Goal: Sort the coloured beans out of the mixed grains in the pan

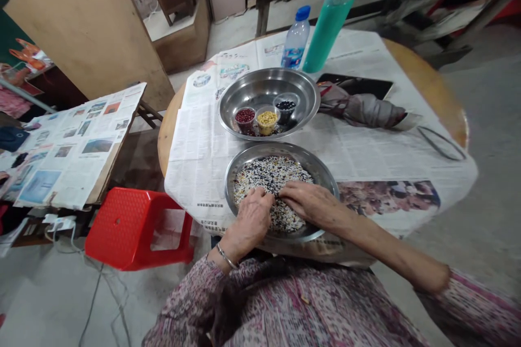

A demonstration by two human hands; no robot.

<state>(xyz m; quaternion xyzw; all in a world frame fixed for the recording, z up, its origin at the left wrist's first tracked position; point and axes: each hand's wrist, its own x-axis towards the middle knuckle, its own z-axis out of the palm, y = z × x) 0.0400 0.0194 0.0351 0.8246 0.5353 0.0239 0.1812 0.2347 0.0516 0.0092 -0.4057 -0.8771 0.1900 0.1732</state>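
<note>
A round steel basin (pixel 329 178) on the near side of the table holds a spread layer of mixed white, black and yellow grains or beans (pixel 272 171). Over its near left part, my left hand (pixel 253 216) has its fingers bent and drawn together at the grains. My right hand (pixel 311 201) reaches in from the right, fingers closed, its fingertips down among the grains close to the left ones. Whatever either hand pinches is too small to make out. Behind stands a second steel basin (pixel 268 78) with small clear cups of red beans (pixel 245 117), yellow beans (pixel 267 119) and black beans (pixel 285 107).
Newspaper (pixel 195 157) covers the round table. Toward the back stand a blue-capped plastic bottle (pixel 296 38) and a tall teal bottle (pixel 334 19). A folded grey umbrella (pixel 362 108) lies right, beside a dark flat device (pixel 366 85). A red stool (pixel 130 227) stands left.
</note>
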